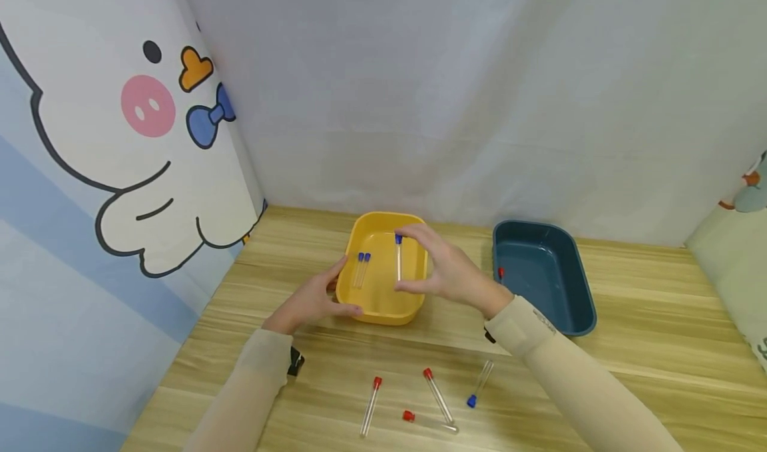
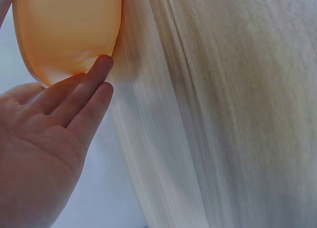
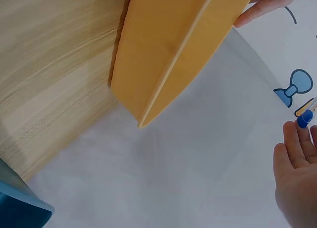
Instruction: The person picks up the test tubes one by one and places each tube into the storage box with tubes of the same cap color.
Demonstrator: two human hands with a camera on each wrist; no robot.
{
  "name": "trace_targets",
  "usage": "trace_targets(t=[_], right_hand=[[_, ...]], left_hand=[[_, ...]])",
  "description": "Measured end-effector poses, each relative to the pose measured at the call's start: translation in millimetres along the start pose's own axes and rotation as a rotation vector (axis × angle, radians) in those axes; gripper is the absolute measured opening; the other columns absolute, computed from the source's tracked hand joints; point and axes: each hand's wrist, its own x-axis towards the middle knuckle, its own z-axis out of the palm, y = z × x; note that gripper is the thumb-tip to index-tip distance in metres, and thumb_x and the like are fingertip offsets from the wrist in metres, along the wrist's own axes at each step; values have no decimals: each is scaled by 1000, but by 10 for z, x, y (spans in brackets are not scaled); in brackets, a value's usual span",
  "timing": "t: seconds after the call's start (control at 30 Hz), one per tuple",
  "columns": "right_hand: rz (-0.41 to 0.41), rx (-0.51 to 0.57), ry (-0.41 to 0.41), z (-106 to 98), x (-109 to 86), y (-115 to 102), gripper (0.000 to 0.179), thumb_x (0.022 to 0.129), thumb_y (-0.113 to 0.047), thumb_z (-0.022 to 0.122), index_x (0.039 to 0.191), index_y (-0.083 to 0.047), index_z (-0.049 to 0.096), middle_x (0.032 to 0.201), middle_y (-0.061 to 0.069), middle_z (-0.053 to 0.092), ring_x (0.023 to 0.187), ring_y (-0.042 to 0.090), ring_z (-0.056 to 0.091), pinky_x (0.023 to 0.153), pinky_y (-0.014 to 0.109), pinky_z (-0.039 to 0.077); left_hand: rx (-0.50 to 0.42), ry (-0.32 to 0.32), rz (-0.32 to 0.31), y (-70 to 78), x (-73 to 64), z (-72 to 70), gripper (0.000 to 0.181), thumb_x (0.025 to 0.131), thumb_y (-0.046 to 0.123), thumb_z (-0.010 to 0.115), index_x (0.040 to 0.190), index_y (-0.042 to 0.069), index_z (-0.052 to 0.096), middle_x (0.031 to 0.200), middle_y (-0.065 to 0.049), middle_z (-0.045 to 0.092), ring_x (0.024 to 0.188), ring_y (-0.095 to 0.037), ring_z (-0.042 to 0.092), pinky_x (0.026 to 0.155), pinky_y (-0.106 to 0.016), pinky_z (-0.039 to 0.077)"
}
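My right hand [image 1: 452, 269] pinches a clear test tube [image 1: 399, 260] lengthwise over the yellow bin [image 1: 383, 319], thumb at its bottom end and fingers at its blue cap [image 3: 304, 119]. Two blue-capped test tubes [image 1: 362, 269] lie side by side inside that bin, toward its left wall. At the bin's near left corner is my left hand [image 1: 314, 299], its thumb along the near wall. The left wrist view shows straight fingers [image 2: 81, 96] against the outside of the bin.
To the right stands a dark teal bin [image 1: 590, 299] with a red-capped tube [image 1: 501, 273] by its left wall. Several red-capped tubes [image 1: 371, 407] and one blue-capped tube [image 1: 481, 384] lie on the near part of the wooden table [image 1: 653, 319]. A pale curtain [image 1: 449, 92] hangs behind.
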Motion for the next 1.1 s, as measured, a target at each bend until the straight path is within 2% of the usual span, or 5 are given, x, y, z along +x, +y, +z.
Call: trace_targets(t=[0.3,0.57,0.77,1.1], right_hand=[[104,29,5,32,124,61,88,84,-37,87,155,-11,42,160,11,43,145,35,47,117,57,44],[165,63,11,140,271,140,87,85,-40,86,156,-16,42,159,6,44,143,31,49,117,55,45],[186,63,5,210,351,198,86,86,-40,85,156,-15,42,159,7,44,145,33,46,118,57,43],[202,39,-25,370,474,343,86,86,-35,85,154,-6,43,157,15,45,142,37,48,117,54,45]], left_hand=[[4,2,-22,3,-3,13,122,74,50,91,166,33,12,162,-8,46,143,-28,52,123,-54,37],[12,5,5,-4,2,16,122,74,49,91,166,33,13,161,-7,48,141,-27,54,123,-51,39],[35,6,7,8,7,18,121,75,49,90,167,33,12,162,-8,47,142,-27,53,122,-51,39],[23,1,9,28,-3,1,121,76,48,90,167,33,11,162,-8,45,144,-28,52,123,-52,39]])
